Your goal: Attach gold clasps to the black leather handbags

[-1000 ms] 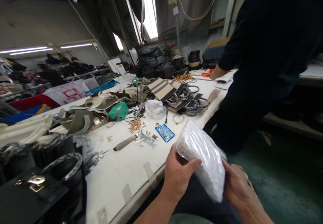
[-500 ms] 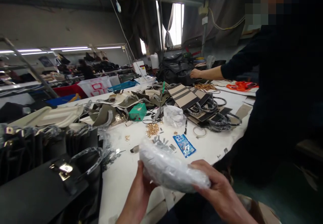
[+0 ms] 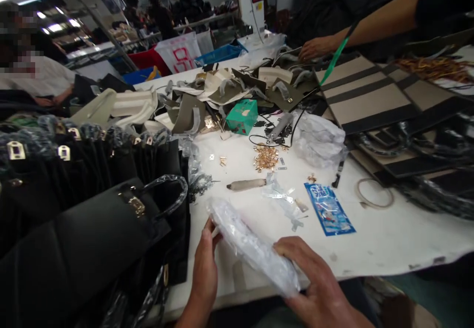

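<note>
Two hands grip a clear plastic packet [image 3: 252, 246] over the near edge of the white surface [image 3: 388, 234], well in front of a green box [image 3: 242, 116]. The left hand [image 3: 205, 269] has its fingers [image 3: 209, 229] pinching one end, and the right hand [image 3: 318, 288] has its fingers [image 3: 294, 246] curled over the other. Gold fittings [image 3: 265, 158] lie just in front of the box, with a blue sachet [image 3: 329, 208] nearer and to its right. A co-worker's hand [image 3: 316, 48] rests behind the box.
</note>
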A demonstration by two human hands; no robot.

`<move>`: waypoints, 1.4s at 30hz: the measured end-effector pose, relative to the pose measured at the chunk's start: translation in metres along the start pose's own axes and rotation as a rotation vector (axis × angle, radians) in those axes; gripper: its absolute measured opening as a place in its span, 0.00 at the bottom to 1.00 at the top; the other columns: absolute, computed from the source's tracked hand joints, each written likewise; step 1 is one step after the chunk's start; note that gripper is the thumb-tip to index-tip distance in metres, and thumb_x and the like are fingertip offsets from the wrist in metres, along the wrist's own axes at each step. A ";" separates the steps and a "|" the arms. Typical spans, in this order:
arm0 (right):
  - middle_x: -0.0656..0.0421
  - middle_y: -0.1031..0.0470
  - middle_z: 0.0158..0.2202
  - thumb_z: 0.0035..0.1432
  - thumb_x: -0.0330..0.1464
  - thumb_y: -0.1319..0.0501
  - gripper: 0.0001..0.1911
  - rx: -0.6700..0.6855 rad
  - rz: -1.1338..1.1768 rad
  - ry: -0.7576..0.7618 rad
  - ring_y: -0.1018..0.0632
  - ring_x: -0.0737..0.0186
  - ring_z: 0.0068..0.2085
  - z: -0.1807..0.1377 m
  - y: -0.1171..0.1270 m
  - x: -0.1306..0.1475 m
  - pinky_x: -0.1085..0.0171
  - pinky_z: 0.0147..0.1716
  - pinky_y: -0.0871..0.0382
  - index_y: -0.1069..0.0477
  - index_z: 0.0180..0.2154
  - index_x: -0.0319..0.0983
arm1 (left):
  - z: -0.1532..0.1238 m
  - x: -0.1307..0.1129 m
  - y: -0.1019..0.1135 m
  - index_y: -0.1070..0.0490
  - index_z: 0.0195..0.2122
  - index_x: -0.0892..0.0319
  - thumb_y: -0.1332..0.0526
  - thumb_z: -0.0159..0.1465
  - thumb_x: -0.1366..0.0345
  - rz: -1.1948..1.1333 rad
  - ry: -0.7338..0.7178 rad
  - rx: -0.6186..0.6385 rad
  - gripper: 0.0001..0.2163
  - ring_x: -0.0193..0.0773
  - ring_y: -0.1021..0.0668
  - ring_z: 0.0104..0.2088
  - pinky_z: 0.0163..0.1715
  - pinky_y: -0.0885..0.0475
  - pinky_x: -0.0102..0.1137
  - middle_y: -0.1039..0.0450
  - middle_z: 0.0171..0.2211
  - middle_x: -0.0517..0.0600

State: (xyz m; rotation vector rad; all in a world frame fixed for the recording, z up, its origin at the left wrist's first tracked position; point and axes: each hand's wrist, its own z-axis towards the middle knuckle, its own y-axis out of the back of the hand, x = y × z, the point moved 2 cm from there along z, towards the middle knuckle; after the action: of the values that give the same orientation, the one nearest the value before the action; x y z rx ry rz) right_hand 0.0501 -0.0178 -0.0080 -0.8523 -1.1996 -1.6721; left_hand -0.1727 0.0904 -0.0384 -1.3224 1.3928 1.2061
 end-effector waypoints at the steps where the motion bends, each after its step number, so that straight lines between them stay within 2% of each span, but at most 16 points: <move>1: 0.53 0.26 0.48 0.48 0.23 0.36 0.30 0.035 -0.023 -0.020 0.23 0.52 0.48 0.005 0.003 0.006 0.59 0.46 0.26 0.33 0.53 0.47 | -0.002 -0.011 -0.004 0.38 0.65 0.51 0.53 0.70 0.46 -0.007 -0.036 0.023 0.26 0.47 0.36 0.66 0.62 0.35 0.42 0.39 0.67 0.51; 3: 0.53 0.26 0.48 0.49 0.26 0.33 0.26 0.094 -0.080 -0.040 0.23 0.51 0.48 0.011 0.008 0.018 0.58 0.48 0.27 0.31 0.50 0.46 | -0.008 -0.028 -0.011 0.45 0.68 0.50 0.47 0.68 0.48 -0.003 -0.085 0.061 0.29 0.47 0.38 0.67 0.63 0.37 0.40 0.45 0.69 0.51; 5: 0.53 0.25 0.50 0.49 0.31 0.31 0.27 0.103 -0.163 -0.015 0.23 0.50 0.49 0.014 0.007 0.029 0.57 0.49 0.27 0.31 0.52 0.46 | -0.013 -0.036 -0.017 0.48 0.69 0.51 0.39 0.65 0.50 0.021 -0.092 0.063 0.34 0.49 0.35 0.65 0.63 0.36 0.40 0.45 0.69 0.53; 8: 0.50 0.27 0.55 0.53 0.37 0.31 0.31 0.083 -0.326 0.085 0.24 0.49 0.52 0.015 -0.001 0.043 0.54 0.52 0.28 0.34 0.59 0.46 | -0.015 -0.030 -0.021 0.50 0.69 0.52 0.34 0.61 0.51 0.031 -0.136 0.002 0.39 0.51 0.31 0.62 0.61 0.34 0.44 0.44 0.68 0.57; 10: 0.50 0.26 0.53 0.59 0.37 0.35 0.26 0.093 -0.442 0.140 0.23 0.50 0.50 0.015 -0.010 0.053 0.55 0.50 0.29 0.33 0.59 0.45 | -0.016 -0.026 -0.020 0.48 0.68 0.55 0.34 0.60 0.50 0.042 -0.219 -0.056 0.39 0.52 0.31 0.61 0.60 0.33 0.45 0.42 0.66 0.60; 13: 0.53 0.22 0.44 0.63 0.36 0.39 0.17 0.102 -0.613 0.154 0.23 0.53 0.45 0.010 -0.019 0.070 0.57 0.45 0.31 0.28 0.53 0.44 | -0.027 -0.026 -0.010 0.45 0.66 0.57 0.33 0.58 0.48 0.105 -0.339 -0.104 0.39 0.52 0.29 0.59 0.58 0.31 0.45 0.39 0.63 0.61; 16: 0.56 0.23 0.38 0.66 0.35 0.42 0.11 0.102 -0.738 0.164 0.24 0.55 0.42 0.001 -0.019 0.084 0.60 0.42 0.34 0.26 0.47 0.44 | -0.047 -0.032 0.006 0.42 0.65 0.58 0.34 0.57 0.46 0.263 -0.431 -0.147 0.39 0.54 0.28 0.56 0.55 0.29 0.48 0.37 0.59 0.61; 20: 0.56 0.25 0.36 0.66 0.32 0.46 0.10 0.105 -0.858 0.215 0.26 0.56 0.40 -0.004 -0.013 0.094 0.60 0.40 0.37 0.26 0.39 0.42 | -0.066 -0.030 0.031 0.35 0.59 0.58 0.33 0.54 0.44 0.402 -0.589 -0.208 0.36 0.57 0.29 0.55 0.55 0.32 0.52 0.33 0.52 0.59; 22: 0.56 0.25 0.36 0.65 0.30 0.46 0.10 0.125 -0.860 0.239 0.26 0.56 0.41 -0.002 -0.010 0.095 0.60 0.42 0.37 0.26 0.38 0.41 | -0.068 -0.026 0.040 0.33 0.57 0.58 0.32 0.52 0.45 0.411 -0.621 -0.215 0.35 0.57 0.27 0.53 0.55 0.32 0.52 0.32 0.49 0.57; 26: 0.57 0.25 0.38 0.59 0.27 0.42 0.09 0.162 -0.749 0.210 0.25 0.57 0.43 0.010 -0.006 0.096 0.62 0.43 0.36 0.25 0.39 0.42 | -0.060 -0.021 0.049 0.30 0.49 0.59 0.30 0.50 0.47 0.329 -0.570 -0.153 0.29 0.53 0.25 0.49 0.50 0.29 0.46 0.31 0.46 0.55; 29: 0.57 0.24 0.38 0.54 0.28 0.39 0.09 0.212 -0.703 0.179 0.24 0.57 0.43 0.018 -0.007 0.100 0.63 0.42 0.36 0.24 0.38 0.42 | -0.055 -0.024 0.045 0.31 0.48 0.59 0.29 0.51 0.52 0.212 -0.528 -0.076 0.27 0.48 0.24 0.46 0.46 0.28 0.39 0.28 0.46 0.53; 32: 0.57 0.22 0.41 0.55 0.36 0.36 0.16 0.295 -0.722 0.176 0.23 0.55 0.42 0.025 -0.012 0.106 0.62 0.40 0.35 0.25 0.47 0.44 | -0.055 -0.031 0.035 0.31 0.41 0.59 0.29 0.52 0.53 0.162 -0.440 -0.016 0.21 0.43 0.22 0.36 0.38 0.28 0.35 0.24 0.36 0.49; 34: 0.57 0.20 0.41 0.56 0.39 0.36 0.21 0.341 -0.762 0.173 0.22 0.53 0.42 0.031 -0.018 0.107 0.61 0.39 0.36 0.27 0.52 0.45 | -0.057 -0.034 0.029 0.30 0.39 0.58 0.29 0.52 0.53 0.152 -0.406 -0.027 0.19 0.41 0.22 0.34 0.35 0.28 0.33 0.23 0.33 0.48; 39: 0.58 0.19 0.35 0.61 0.40 0.40 0.14 0.410 -0.741 0.139 0.21 0.54 0.38 0.048 -0.026 0.100 0.62 0.33 0.40 0.24 0.46 0.45 | -0.060 -0.033 0.023 0.28 0.40 0.58 0.28 0.52 0.53 0.124 -0.370 -0.076 0.20 0.39 0.22 0.32 0.33 0.28 0.30 0.22 0.32 0.47; 42: 0.59 0.21 0.32 0.59 0.41 0.39 0.12 0.412 -0.664 0.110 0.23 0.58 0.34 0.059 -0.024 0.095 0.64 0.32 0.43 0.24 0.43 0.45 | -0.056 -0.032 0.023 0.25 0.41 0.58 0.27 0.51 0.54 0.139 -0.378 -0.081 0.20 0.38 0.22 0.31 0.31 0.29 0.28 0.22 0.32 0.47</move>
State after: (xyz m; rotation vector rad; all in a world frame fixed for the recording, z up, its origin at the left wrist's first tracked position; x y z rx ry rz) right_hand -0.0061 0.0169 0.0858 -0.0967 -1.7894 -1.8349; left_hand -0.1904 0.0407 0.0050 -0.9968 1.1852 1.5294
